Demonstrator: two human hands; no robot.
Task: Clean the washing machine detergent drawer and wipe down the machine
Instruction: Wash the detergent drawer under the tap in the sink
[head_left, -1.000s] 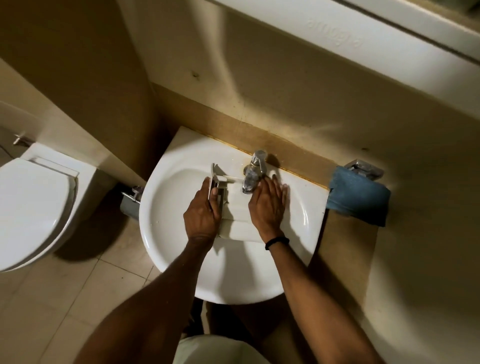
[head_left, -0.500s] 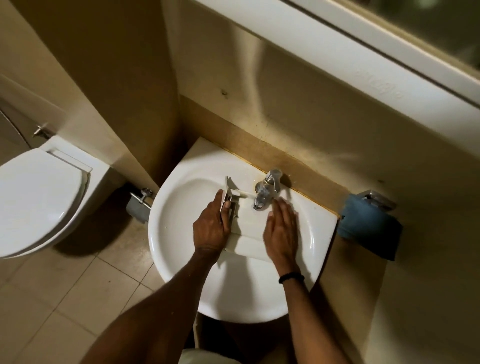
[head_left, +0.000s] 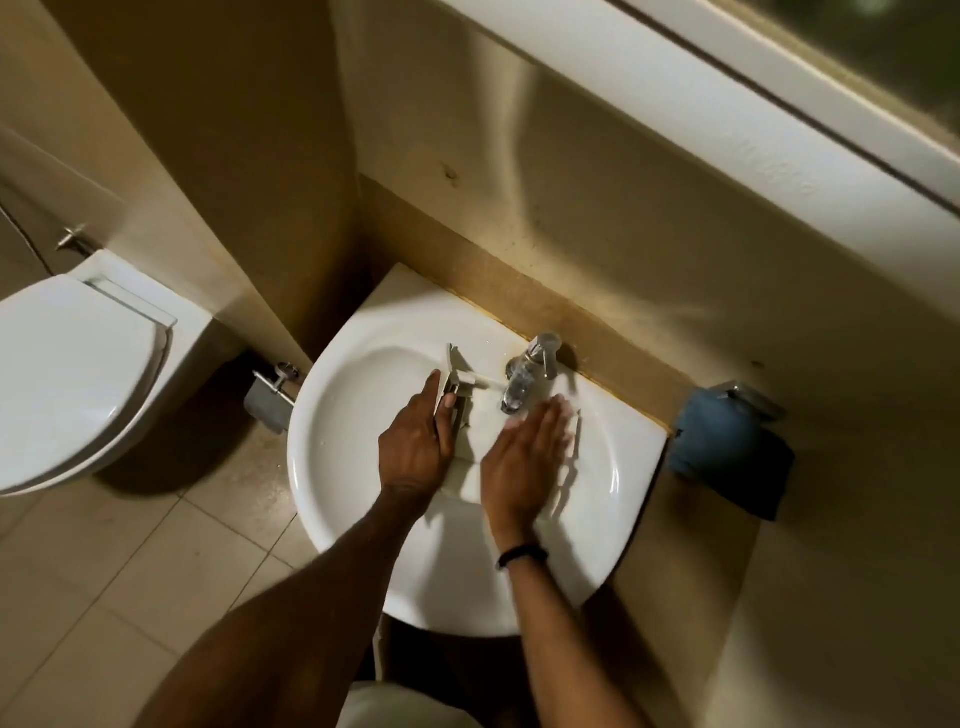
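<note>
detergent drawer (head_left: 467, 447), white plastic, lies inside the white sink (head_left: 467, 587), its far end reaching up beside the chrome tap (head_left: 530, 371) and its body running back toward the person between the two hands. the left hand (head_left: 415, 452) has its grip closed on the drawer's left edge: the thumb lies along the inner side of that edge and the fingers wrap the outer side, with the forefinger pointing up toward the drawer's upright grey-white end piece. the right hand (head_left: 524, 462) has no grip on anything; its fingers are straight and held together, laid flat over the right part of the drawer just below the tap's spout. its fingertips are blurred, so i cannot tell whether the palm presses the plastic or only skims it, nor whether water is running from the spout. a black band (head_left: 522, 556) circles the right wrist. both bare forearms come in from the bottom edge of the view. the sink is fixed against a beige wall with a darker strip along its back edge. on the wall to the right of the sink a blue cloth (head_left: 727, 447) hangs from a metal holder, well apart from the hands. to the left, on the tiled floor (head_left: 156, 561), stands a white toilet (head_left: 78, 374) with its lid down, and a metal paper holder (head_left: 270, 400) sticks out from the wall between the toilet and the sink. a white window ledge (head_left: 727, 104) crosses the upper right corner.
</note>
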